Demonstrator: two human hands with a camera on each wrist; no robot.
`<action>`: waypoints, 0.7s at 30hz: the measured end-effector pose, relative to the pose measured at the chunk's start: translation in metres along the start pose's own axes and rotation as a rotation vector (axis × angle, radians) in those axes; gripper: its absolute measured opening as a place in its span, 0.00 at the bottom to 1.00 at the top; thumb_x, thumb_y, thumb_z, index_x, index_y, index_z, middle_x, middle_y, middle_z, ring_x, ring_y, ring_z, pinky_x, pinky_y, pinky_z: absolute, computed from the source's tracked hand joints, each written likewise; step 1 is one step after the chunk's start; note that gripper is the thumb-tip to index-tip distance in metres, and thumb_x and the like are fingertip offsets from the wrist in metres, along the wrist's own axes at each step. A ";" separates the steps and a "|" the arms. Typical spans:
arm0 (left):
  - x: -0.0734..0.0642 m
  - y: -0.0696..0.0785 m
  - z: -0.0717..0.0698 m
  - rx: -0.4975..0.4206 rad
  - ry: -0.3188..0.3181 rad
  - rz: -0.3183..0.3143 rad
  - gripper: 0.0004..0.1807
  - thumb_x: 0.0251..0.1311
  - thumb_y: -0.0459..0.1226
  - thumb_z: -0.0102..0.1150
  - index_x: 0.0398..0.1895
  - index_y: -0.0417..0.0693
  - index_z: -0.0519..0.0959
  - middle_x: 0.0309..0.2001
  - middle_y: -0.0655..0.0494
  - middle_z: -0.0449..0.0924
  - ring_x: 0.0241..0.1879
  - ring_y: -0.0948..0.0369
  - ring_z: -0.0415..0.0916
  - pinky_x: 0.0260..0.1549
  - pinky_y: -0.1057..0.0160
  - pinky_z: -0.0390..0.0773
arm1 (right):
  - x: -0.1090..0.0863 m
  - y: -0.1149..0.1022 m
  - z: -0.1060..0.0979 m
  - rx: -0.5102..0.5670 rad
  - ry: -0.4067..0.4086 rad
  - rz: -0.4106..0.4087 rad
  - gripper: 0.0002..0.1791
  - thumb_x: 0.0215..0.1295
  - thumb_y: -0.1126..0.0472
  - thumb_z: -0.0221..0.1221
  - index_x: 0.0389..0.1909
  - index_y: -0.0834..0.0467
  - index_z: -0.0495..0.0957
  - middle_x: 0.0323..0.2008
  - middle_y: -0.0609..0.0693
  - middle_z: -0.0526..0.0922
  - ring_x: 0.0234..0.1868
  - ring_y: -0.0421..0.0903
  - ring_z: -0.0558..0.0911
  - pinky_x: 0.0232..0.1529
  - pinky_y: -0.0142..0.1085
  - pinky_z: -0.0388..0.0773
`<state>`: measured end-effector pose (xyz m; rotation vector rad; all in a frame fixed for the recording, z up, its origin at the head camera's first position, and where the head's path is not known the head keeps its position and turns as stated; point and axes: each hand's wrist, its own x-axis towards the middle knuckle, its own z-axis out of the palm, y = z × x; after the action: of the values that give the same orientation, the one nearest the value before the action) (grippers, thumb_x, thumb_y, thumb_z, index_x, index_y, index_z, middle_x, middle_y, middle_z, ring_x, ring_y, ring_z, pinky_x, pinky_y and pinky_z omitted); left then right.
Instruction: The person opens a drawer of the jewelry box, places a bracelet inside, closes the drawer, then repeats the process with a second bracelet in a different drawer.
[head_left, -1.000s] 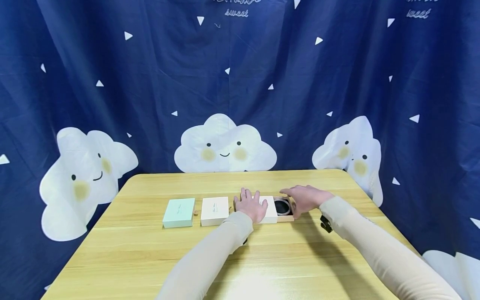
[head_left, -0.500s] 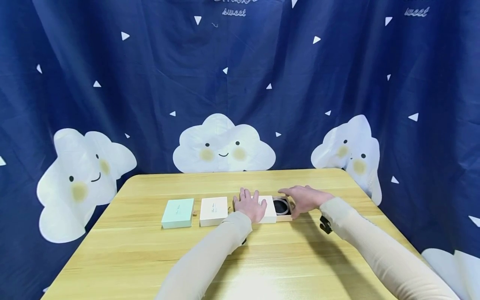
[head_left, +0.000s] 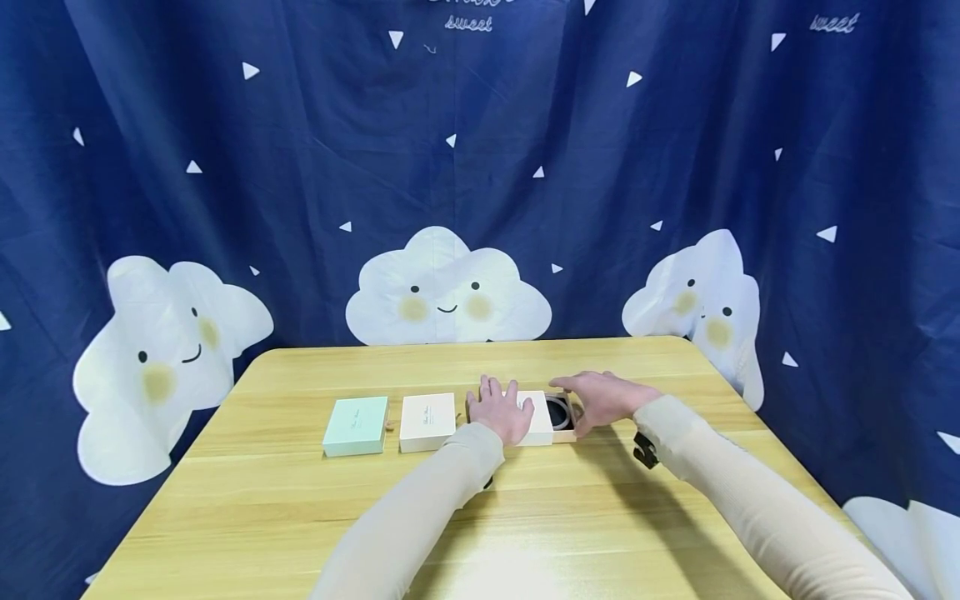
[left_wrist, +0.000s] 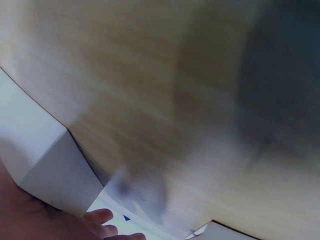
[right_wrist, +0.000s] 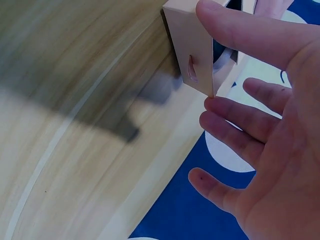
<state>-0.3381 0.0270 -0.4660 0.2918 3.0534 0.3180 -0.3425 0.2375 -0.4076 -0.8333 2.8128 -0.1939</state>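
Note:
A white sleeve box (head_left: pixel 536 418) lies on the table at the right of a row. Its pinkish drawer (head_left: pixel 565 435) sticks out partway on the right, with a grey ring-shaped thing (head_left: pixel 556 412) on the black lining. My left hand (head_left: pixel 500 414) rests on the sleeve with its fingers spread and covers the sleeve's left part. At the drawer's outer end my right hand (head_left: pixel 602 397) spans its width. In the right wrist view the thumb (right_wrist: pixel 240 25) lies at one corner of the drawer and fingertips (right_wrist: pixel 216 103) touch the other; a slot shows in the end panel.
A mint-green box (head_left: pixel 357 426) and a pale cream-pink box (head_left: pixel 427 422), each with a small tab on its right side, lie to the left. The wooden table (head_left: pixel 480 500) ends at a blue curtain (head_left: pixel 480 192) printed with clouds.
The right hand has moved left, and the drawer has slid farther into the sleeve. My left hand has stayed in place on the sleeve.

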 end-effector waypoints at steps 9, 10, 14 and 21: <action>0.003 0.001 0.002 0.001 -0.017 -0.007 0.36 0.75 0.60 0.25 0.80 0.57 0.56 0.79 0.38 0.50 0.80 0.44 0.42 0.73 0.35 0.51 | 0.003 -0.004 -0.001 0.015 -0.003 -0.014 0.54 0.42 0.54 0.79 0.74 0.54 0.66 0.60 0.52 0.82 0.62 0.53 0.78 0.60 0.65 0.70; 0.004 0.001 0.003 0.005 -0.019 -0.009 0.36 0.75 0.60 0.25 0.80 0.58 0.56 0.79 0.38 0.50 0.80 0.44 0.42 0.73 0.35 0.51 | 0.004 -0.004 -0.001 0.016 -0.002 -0.018 0.54 0.42 0.54 0.79 0.73 0.55 0.66 0.60 0.52 0.81 0.62 0.54 0.78 0.60 0.64 0.71; 0.004 0.001 0.002 0.018 -0.031 -0.016 0.36 0.75 0.61 0.24 0.80 0.58 0.56 0.79 0.39 0.49 0.80 0.44 0.42 0.73 0.36 0.51 | 0.006 -0.006 0.000 0.018 -0.005 -0.019 0.54 0.43 0.54 0.79 0.74 0.55 0.65 0.61 0.52 0.81 0.62 0.53 0.78 0.61 0.64 0.71; 0.000 0.002 -0.001 0.025 -0.027 -0.010 0.36 0.76 0.60 0.25 0.80 0.57 0.57 0.79 0.39 0.51 0.80 0.44 0.43 0.72 0.36 0.52 | 0.008 -0.007 0.000 0.022 -0.011 -0.014 0.55 0.43 0.53 0.80 0.74 0.56 0.64 0.63 0.52 0.80 0.64 0.54 0.77 0.62 0.64 0.70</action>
<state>-0.3381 0.0287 -0.4646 0.2794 3.0331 0.2732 -0.3453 0.2268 -0.4078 -0.8464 2.7905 -0.2213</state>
